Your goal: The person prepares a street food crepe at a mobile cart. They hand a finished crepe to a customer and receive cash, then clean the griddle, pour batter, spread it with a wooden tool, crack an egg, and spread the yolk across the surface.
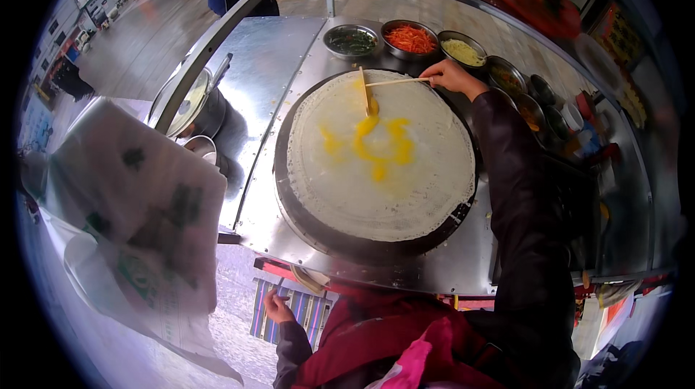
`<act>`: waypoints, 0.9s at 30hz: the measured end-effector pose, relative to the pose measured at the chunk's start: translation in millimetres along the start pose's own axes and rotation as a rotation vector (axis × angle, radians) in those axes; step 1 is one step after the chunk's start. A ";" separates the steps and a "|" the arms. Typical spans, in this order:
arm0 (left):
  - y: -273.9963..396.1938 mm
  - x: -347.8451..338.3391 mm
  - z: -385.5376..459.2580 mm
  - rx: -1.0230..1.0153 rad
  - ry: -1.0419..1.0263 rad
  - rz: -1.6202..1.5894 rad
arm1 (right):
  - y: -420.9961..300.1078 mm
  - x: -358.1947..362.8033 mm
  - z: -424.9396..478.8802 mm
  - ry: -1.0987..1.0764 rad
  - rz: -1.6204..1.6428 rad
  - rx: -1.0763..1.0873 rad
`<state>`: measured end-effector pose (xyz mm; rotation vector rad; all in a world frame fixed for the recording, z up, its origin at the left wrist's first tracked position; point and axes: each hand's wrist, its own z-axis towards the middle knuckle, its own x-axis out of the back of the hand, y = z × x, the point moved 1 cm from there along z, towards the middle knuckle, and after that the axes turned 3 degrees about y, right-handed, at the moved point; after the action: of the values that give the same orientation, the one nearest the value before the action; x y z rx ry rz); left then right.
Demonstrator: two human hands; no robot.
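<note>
My right hand point(448, 77) grips the thin handle of a wooden T-shaped crepe spreader point(366, 97). The spreader's blade rests on the far part of a large pale crepe point(347, 199), touching a streak of yellow egg point(361, 142). More egg lies in uneven patches around the crepe's middle. Beneath the crepe is a round dark griddle point(380, 250), its rim showing mostly at the near side and left. Low at my left side, my left hand point(278, 306) hangs away from the counter with its fingers loosely bent, and nothing shows in it.
Steel bowls of dark greens point(352, 41), shredded carrot point(410, 39) and pale shreds point(461, 51) line the griddle's far side, with several more to the right. A lidded pot point(209, 109) stands left. A metal frame bar point(217, 36) and a plastic sheet point(136, 215) border the left.
</note>
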<state>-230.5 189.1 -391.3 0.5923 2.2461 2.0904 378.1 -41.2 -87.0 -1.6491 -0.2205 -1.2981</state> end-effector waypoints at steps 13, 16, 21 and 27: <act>-2.1 -48.3 -8.8 -0.084 -0.318 0.011 | 13.0 8.8 -187.0 0.067 0.132 -0.231; 1.4 -46.6 -3.2 -0.087 -0.332 -0.037 | -10.2 5.8 -231.1 0.058 0.194 -0.293; -3.7 -23.8 -2.7 -0.168 -0.239 -0.037 | -44.5 -0.7 -237.7 0.099 0.124 -0.186; -77.6 -3.5 -11.6 0.086 -0.081 0.212 | -73.1 -59.2 -126.8 0.166 0.094 -0.015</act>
<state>-250.6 174.4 -465.8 0.9409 2.3291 2.0219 225.3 -78.3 -101.0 -1.5362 -0.0335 -1.3593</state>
